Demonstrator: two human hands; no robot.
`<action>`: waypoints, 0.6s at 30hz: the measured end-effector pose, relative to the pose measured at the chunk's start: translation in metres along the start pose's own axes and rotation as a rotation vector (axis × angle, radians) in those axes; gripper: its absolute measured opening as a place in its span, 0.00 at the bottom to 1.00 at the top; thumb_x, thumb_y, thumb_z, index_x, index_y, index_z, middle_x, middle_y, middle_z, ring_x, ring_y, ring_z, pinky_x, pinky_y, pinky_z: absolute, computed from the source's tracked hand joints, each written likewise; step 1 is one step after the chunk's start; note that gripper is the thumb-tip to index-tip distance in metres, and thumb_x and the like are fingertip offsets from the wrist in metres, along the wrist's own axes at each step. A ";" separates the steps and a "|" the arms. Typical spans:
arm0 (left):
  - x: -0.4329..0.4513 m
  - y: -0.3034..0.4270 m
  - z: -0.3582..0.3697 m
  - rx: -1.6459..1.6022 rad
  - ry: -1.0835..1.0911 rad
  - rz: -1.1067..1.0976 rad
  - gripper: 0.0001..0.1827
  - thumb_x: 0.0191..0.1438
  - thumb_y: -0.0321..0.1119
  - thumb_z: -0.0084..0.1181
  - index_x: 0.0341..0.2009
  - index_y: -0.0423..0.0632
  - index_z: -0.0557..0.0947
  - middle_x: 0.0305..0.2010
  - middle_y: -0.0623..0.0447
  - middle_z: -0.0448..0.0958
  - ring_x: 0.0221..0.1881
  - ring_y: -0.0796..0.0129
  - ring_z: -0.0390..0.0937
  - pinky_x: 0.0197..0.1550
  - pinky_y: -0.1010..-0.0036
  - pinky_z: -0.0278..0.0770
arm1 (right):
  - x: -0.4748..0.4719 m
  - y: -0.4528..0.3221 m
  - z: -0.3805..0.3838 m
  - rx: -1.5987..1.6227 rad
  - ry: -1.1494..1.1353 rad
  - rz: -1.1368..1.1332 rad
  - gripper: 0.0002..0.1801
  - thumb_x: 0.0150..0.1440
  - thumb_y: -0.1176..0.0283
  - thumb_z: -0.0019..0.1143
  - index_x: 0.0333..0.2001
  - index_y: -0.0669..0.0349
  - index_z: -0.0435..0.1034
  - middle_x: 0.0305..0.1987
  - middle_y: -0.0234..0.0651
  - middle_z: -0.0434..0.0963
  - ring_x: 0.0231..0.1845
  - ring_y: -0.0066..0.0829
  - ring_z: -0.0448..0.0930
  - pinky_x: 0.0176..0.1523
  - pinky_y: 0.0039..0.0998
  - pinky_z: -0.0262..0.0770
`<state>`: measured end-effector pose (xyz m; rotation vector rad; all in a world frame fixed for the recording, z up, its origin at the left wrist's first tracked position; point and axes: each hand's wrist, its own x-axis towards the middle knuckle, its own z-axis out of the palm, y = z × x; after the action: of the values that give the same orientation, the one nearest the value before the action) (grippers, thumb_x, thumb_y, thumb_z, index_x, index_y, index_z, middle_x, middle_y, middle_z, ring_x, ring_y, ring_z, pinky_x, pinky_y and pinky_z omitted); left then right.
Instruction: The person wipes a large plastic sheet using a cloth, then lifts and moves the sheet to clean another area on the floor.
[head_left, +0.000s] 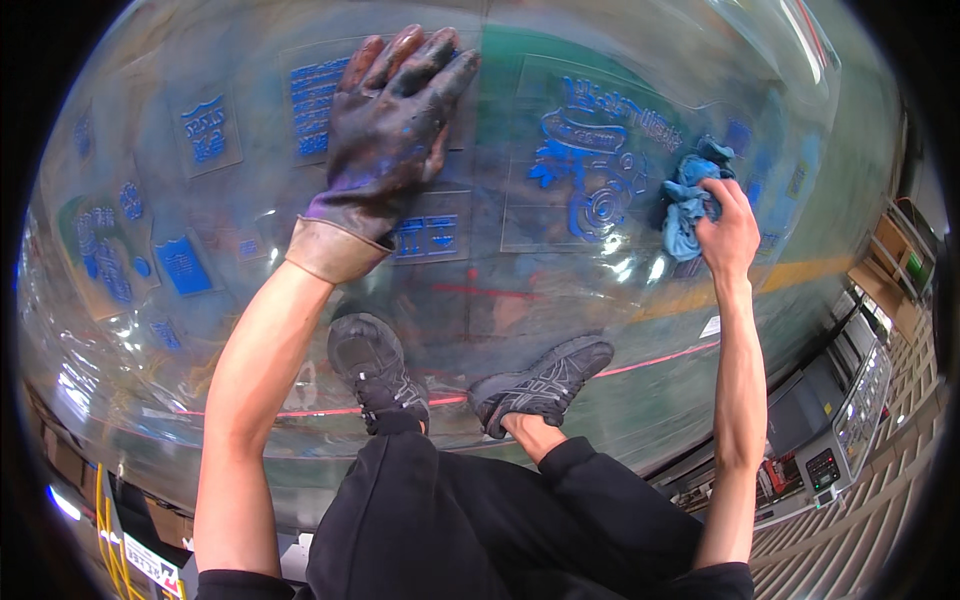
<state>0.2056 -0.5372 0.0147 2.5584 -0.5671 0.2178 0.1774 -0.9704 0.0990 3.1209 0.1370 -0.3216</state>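
Note:
A large clear plastic sheet (480, 330) bears raised, blue-inked printing plates. My left hand (397, 135), in a dark, ink-stained rubber glove with a pale cuff, lies flat on it, fingers slightly apart, partly covering a plate with lines of raised writing (311, 101). Bare, my right hand (727, 225) grips a crumpled blue cloth (686, 202) against the sheet. Just left of the cloth is a big plate with a blue drawing and lettering (592, 180). Below my left hand's wrist sits a small rectangular plate (439, 236). More blue plates (181, 266) lie at the left.
My dark shoes (540, 382) show below the sheet's plates, near a red line (660, 360). A machine with a control panel (821, 469) stands at the lower right, cardboard (885, 262) above it. Yellow cables (109, 525) hang at the lower left.

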 end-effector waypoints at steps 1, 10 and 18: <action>-0.001 0.002 0.000 -0.007 -0.009 -0.011 0.33 0.55 0.30 0.67 0.68 0.59 0.85 0.73 0.50 0.80 0.75 0.51 0.75 0.83 0.50 0.60 | -0.003 -0.003 0.003 0.024 0.044 -0.023 0.07 0.60 0.67 0.74 0.44 0.46 0.85 0.46 0.30 0.87 0.49 0.39 0.87 0.50 0.39 0.83; -0.016 -0.027 -0.005 -0.342 0.270 -0.010 0.25 0.69 0.32 0.52 0.70 0.55 0.83 0.73 0.46 0.81 0.75 0.45 0.76 0.82 0.49 0.61 | 0.010 -0.233 0.028 0.376 0.063 -0.578 0.14 0.47 0.72 0.67 0.39 0.44 0.82 0.38 0.31 0.79 0.39 0.37 0.83 0.38 0.41 0.80; -0.044 -0.070 -0.057 0.271 0.100 -0.168 0.29 0.66 0.33 0.64 0.72 0.61 0.82 0.75 0.50 0.79 0.78 0.50 0.72 0.82 0.52 0.58 | 0.016 0.013 0.007 0.009 -0.032 0.225 0.11 0.63 0.69 0.70 0.50 0.52 0.84 0.52 0.38 0.85 0.53 0.47 0.87 0.53 0.41 0.82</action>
<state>0.1936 -0.4378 0.0212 2.8191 -0.2998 0.3841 0.1924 -0.9824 0.0889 3.0954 -0.2148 -0.3672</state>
